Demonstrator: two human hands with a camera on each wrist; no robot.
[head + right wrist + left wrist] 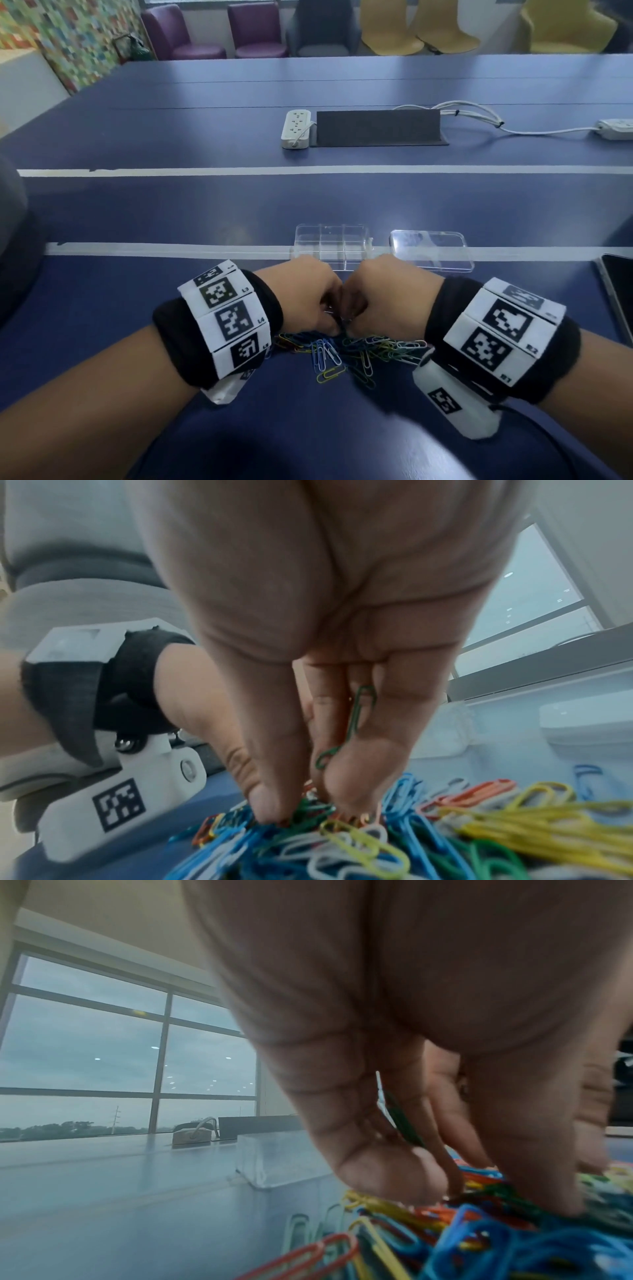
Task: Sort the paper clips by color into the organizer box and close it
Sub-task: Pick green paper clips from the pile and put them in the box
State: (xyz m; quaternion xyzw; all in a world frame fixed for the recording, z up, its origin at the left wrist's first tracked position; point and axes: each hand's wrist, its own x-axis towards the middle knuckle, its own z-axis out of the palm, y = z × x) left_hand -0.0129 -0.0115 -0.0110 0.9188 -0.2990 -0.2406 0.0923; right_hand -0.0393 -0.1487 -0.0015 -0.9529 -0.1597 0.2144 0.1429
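A heap of mixed coloured paper clips lies on the blue table close to me. Both hands are down on it, knuckles nearly touching. My left hand curls over the heap; in the left wrist view the left hand keeps green clips tucked between its fingers while the tips touch the heap. My right hand does likewise: the right hand holds green clips against its fingers and pinches into the green ones below. Just beyond stands the clear organizer box, compartments empty, its lid open flat to the right.
A dark tablet lies at the right edge. Farther back are a white power strip, a black cable hatch and a second strip with cords. Chairs line the far side.
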